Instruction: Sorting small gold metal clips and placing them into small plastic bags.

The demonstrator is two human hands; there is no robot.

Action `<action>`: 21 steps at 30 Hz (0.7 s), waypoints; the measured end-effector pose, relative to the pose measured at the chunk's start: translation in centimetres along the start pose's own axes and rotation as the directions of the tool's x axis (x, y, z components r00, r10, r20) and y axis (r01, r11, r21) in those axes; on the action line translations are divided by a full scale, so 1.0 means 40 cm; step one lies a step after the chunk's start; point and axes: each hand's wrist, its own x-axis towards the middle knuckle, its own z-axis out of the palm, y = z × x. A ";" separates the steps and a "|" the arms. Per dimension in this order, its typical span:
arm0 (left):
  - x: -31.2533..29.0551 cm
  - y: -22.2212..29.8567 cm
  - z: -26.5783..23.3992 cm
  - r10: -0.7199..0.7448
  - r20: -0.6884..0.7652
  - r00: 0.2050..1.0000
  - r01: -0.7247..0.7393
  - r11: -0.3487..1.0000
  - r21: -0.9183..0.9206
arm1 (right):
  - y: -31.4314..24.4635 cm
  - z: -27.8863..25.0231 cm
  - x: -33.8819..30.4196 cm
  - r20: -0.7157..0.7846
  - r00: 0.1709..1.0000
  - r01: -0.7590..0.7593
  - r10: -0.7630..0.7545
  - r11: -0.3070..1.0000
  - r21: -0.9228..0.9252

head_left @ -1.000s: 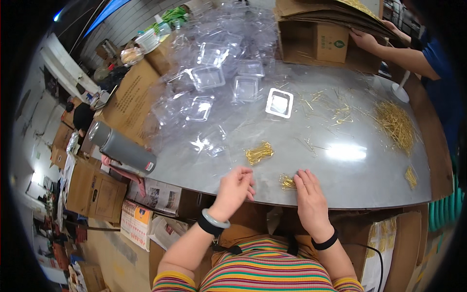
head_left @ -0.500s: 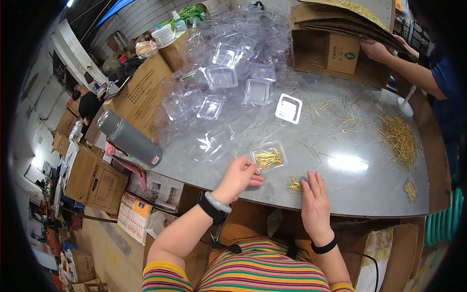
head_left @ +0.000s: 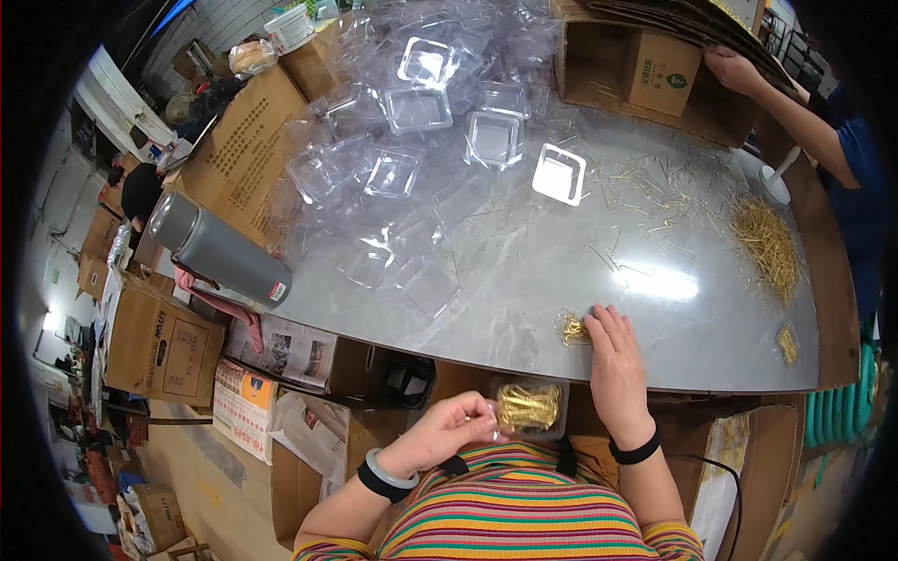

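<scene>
Clear plastic tray (head_left: 561,423) of golden hooks (head_left: 529,408) held just off the near edge of the table (head_left: 496,271)
The left hand (head_left: 449,428) is clamped on the tray's left side; the right hand (head_left: 617,360) has nothing gripped, its fingers extended over the table beside a small hook bundle (head_left: 572,328).

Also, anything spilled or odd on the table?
Loose gold wires lie scattered across the table, at mixed angles, between the clear trays and the gold pile. Possibly a spill: other pieces sit grouped, like the bundle by the right hand.
</scene>
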 end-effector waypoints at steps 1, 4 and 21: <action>0.004 -0.027 -0.010 0.001 0.039 0.999 0.000 1.000 -0.022 | -0.002 0.004 0.003 -0.013 1.000 0.012 -0.012 1.000 0.000; 0.040 -0.088 -0.018 -0.069 0.028 0.997 0.070 0.995 -0.068 | -0.011 0.004 0.007 -0.019 1.000 0.021 -0.021 1.000 0.007; 0.035 -0.140 0.042 0.116 0.001 0.993 -0.116 0.993 -0.018 | -0.113 -0.016 -0.157 0.048 0.984 0.160 -0.173 0.967 0.199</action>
